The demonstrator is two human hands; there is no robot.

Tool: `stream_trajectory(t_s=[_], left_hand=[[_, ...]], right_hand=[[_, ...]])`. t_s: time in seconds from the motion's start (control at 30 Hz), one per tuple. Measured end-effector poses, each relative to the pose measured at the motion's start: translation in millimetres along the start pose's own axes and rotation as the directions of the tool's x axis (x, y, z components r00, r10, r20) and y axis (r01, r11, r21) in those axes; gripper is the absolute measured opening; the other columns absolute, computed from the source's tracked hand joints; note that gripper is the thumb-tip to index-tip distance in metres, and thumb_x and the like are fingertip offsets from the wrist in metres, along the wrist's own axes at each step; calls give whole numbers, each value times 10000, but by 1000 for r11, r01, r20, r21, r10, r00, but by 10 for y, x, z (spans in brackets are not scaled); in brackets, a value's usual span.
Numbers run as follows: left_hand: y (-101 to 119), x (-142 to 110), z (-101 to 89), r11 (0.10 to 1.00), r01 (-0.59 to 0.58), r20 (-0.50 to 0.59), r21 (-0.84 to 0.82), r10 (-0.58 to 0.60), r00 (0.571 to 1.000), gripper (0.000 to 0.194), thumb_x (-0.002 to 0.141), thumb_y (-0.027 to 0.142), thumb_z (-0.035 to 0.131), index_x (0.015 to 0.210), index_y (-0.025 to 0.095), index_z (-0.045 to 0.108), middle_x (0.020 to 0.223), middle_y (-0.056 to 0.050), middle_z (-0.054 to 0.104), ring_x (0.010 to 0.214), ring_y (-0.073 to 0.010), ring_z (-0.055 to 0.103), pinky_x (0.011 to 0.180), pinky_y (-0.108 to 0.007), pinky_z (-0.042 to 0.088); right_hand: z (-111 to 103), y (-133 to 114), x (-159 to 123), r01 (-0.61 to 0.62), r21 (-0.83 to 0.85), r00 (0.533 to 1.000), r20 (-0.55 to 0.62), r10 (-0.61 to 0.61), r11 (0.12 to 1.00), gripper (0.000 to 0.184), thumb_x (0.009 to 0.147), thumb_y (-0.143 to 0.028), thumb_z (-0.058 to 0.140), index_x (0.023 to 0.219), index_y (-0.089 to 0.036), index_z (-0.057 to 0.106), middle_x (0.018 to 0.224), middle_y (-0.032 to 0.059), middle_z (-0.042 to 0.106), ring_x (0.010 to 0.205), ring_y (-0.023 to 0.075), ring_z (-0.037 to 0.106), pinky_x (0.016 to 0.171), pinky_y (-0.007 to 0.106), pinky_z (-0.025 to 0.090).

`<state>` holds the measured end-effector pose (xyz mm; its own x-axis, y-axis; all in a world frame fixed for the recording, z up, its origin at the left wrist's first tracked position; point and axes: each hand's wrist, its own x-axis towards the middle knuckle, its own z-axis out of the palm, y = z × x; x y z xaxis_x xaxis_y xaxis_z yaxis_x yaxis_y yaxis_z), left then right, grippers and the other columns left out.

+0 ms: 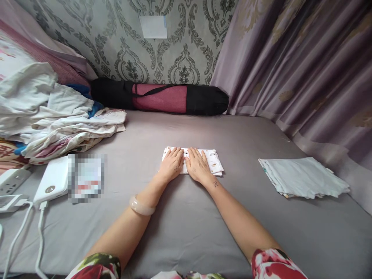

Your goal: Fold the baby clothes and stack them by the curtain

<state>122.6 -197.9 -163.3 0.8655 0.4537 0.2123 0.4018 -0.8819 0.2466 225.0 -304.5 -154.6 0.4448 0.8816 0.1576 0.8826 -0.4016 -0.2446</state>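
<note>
A white cloth (215, 162) with small printed figures lies folded into a flat rectangle on the grey bed sheet (180, 217). My left hand (172, 163) rests flat on its left part, fingers stretched forward. Beside it, my right hand (197, 164) lies flat on the middle of the same cloth, the thumbs close together. Neither hand grips anything. What kind of garment or cloth it is cannot be made out. Off to the right is a folded pale cloth stack (303, 176), apart from both hands.
A heap of loose clothes (58, 112) lies at the left. Nearer stand a white power bank (54, 180) with a cable, a power strip (13, 180) and a blurred packet (87, 178). A black and pink rolled bag (159, 97) lies along the wall; purple curtains (290, 58) hang right.
</note>
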Motion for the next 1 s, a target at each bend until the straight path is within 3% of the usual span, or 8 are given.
stream_trajectory(t_s=[0.13, 0.43, 0.6, 0.87, 1.0], left_hand=[[26, 10, -2, 1000, -27, 6, 2, 27, 1000, 500, 1000, 357, 252, 1421, 156, 431, 1498, -114, 431, 1419, -293, 328, 1153, -509, 264], [37, 12, 15, 998, -36, 23, 43, 35, 999, 511, 1003, 403, 259, 1416, 161, 441, 1465, -115, 476, 1398, -286, 368, 1154, -508, 257], [35, -10, -17, 992, 11, -11, 124, -9, 1000, 522, 1008, 401, 233, 1401, 148, 465, 1467, -123, 471, 1401, -282, 362, 1166, -508, 229], [25, -4, -24, 983, 35, 82, 183, -51, 995, 556, 1008, 429, 202, 1434, 158, 435, 1510, -107, 414, 1422, -276, 325, 1173, -500, 222], [30, -17, -58, 981, 71, 40, 181, -80, 996, 550, 1005, 399, 201, 1416, 139, 459, 1497, -125, 430, 1421, -276, 328, 1172, -505, 215]], right_hand=[[-21, 69, -32, -52, -27, 998, -26, 51, 998, 559, 1005, -328, 245, 1471, -42, 359, 1537, 155, 347, 1448, 261, 246, 1191, 446, 81], [-8, 101, -54, -69, -32, 998, 8, 69, 997, 553, 1005, -339, 253, 1461, -58, 389, 1533, 145, 358, 1444, 257, 257, 1188, 427, 120], [-16, 177, -57, -144, -62, 988, -58, 140, 988, 561, 1000, -309, 261, 1459, -5, 366, 1532, 181, 344, 1445, 278, 245, 1186, 443, 105], [25, 210, -54, -168, -64, 985, -44, 165, 984, 565, 988, -300, 274, 1454, 5, 371, 1519, 199, 361, 1437, 286, 261, 1179, 440, 131], [-25, 230, -52, -195, -81, 979, -70, 190, 977, 576, 990, -313, 272, 1459, 11, 358, 1536, 200, 326, 1446, 285, 237, 1185, 450, 101]])
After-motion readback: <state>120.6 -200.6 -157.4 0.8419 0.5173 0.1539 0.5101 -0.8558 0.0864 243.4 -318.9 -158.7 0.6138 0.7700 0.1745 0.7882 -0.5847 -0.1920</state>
